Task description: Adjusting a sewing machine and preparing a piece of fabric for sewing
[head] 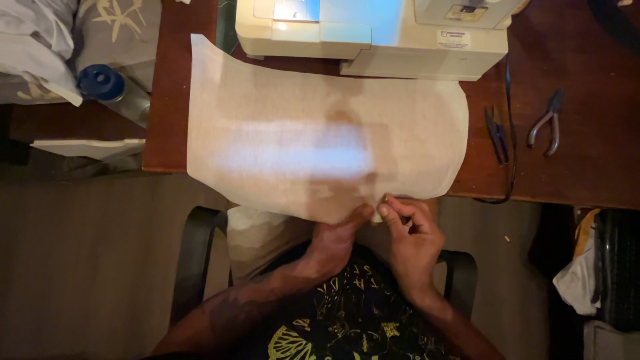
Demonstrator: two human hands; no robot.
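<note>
A large piece of thin cream fabric (300,133) lies spread over the brown wooden table (573,167), in front of a cream sewing machine (373,33). My left hand (337,237) grips the fabric's near edge, its thumb on top. My right hand (410,227) pinches the same edge just to the right, fingertips curled against the cloth. Both hands sit at the table's front edge, above my lap.
Small snips (497,133) and grey-handled pliers (548,123) lie on the table to the right. A bottle with a blue cap (110,90) rests at the left beside folded patterned cloth (117,27). A black chair arm (193,257) shows below. Bags (593,273) stand at lower right.
</note>
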